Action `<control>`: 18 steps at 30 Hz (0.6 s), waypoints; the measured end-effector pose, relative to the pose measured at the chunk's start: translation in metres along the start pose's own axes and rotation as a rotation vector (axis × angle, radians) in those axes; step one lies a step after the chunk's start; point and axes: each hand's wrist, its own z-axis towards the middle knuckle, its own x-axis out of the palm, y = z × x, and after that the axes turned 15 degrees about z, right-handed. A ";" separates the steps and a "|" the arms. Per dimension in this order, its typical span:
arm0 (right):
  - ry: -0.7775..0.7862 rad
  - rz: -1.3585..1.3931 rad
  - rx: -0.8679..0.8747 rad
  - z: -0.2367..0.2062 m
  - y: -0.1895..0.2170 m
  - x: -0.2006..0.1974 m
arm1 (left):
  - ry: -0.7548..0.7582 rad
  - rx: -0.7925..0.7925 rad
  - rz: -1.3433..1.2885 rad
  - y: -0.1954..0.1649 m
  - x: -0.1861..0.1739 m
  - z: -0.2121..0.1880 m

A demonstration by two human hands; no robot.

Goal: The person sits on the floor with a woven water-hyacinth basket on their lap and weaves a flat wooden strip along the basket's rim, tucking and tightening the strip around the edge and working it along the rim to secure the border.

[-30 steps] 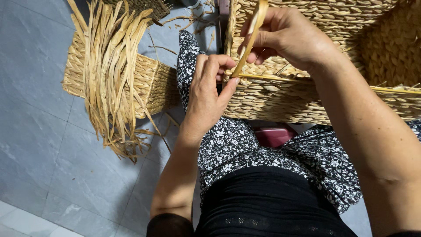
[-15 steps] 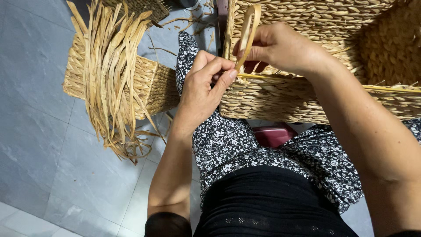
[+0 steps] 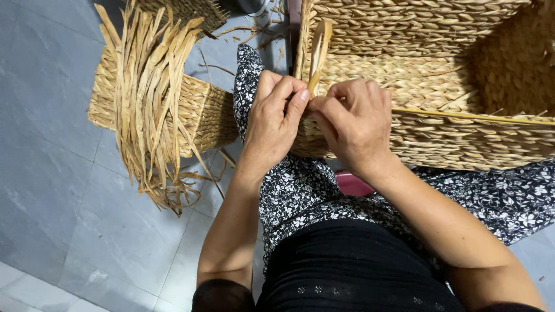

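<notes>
Head view: left hand (image 3: pixel 272 124) and right hand (image 3: pixel 354 124) pressed together, both pinching a flat tan dried-reed strand (image 3: pixel 317 58) at the rim of the large woven straw basket (image 3: pixel 439 75) on the lap; mid-weave, strand likely needs tucking and pulling taut

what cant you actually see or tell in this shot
- Head view: the far side of the big woven basket is cut off by the top and right edges.
- Where the dried leaf strip enters the weave is hidden behind the left hand and right hand.
- The smaller basket is partly covered by the bundle of dried strips.
- The pink thing under the lap is mostly hidden by patterned cloth.
</notes>
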 end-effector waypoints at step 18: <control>0.129 0.173 -0.062 -0.032 0.027 -0.029 | 0.038 -0.048 -0.066 -0.030 -0.013 -0.012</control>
